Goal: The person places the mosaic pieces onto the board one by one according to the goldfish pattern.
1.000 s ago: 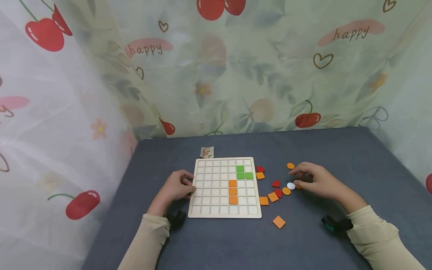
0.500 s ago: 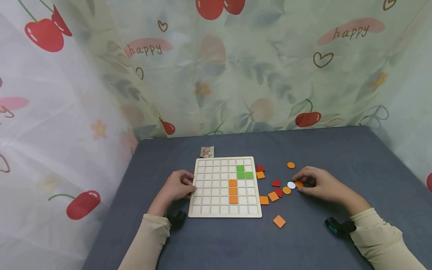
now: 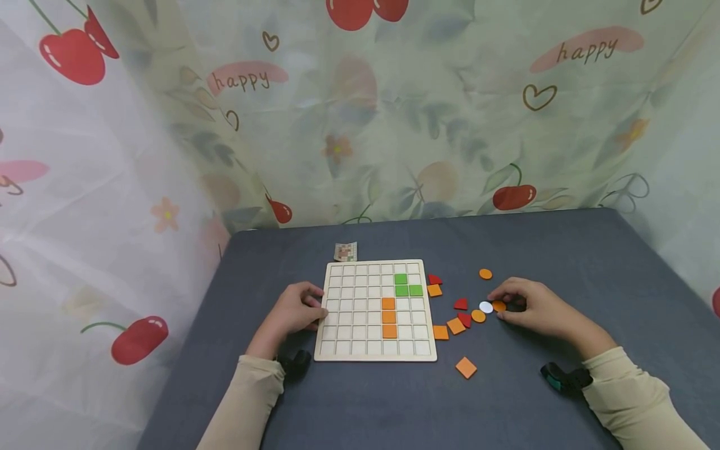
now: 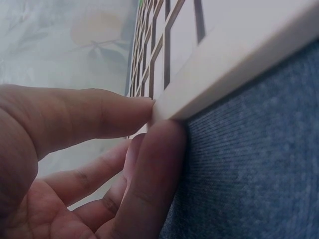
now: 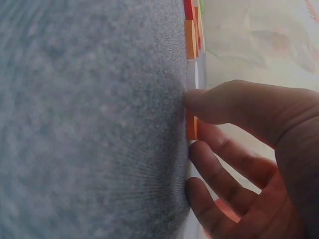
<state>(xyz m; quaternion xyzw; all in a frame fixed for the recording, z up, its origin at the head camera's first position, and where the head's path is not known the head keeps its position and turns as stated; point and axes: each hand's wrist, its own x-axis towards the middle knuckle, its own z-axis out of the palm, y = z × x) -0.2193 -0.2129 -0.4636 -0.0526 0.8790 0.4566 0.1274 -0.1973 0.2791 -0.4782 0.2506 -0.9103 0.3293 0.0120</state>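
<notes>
A cream grid board (image 3: pixel 375 359) lies flat on the table, with green square tiles (image 3: pixel 401 290) and a column of orange square tiles (image 3: pixel 389 317) in its cells. My left hand (image 3: pixel 294 307) holds the board's left edge. In the left wrist view the thumb and a finger meet at its rim (image 4: pixel 209 87). On the right, my right hand (image 3: pixel 529 304) pinches an orange disc (image 3: pixel 499 306) between thumb and index finger, low at the cloth. The right wrist view shows the disc's edge (image 5: pixel 191 130) partly behind the thumb. A white disc (image 3: pixel 486 307) is right beside it.
Between board and right hand lie loose pieces: orange discs (image 3: pixel 478 316), red pieces (image 3: pixel 461 304) and orange squares (image 3: pixel 456 325). Another orange square (image 3: pixel 465 368) is nearer the front. A small printed card (image 3: pixel 345 252) lies behind the board. A patterned curtain (image 3: pixel 394 125) hangs behind the dark table cloth (image 3: pixel 371 406).
My right hand has shifted slightly right and down, and its thumb and index finger have come to the orange disc beside the white one. My left hand stays at the board's edge.
</notes>
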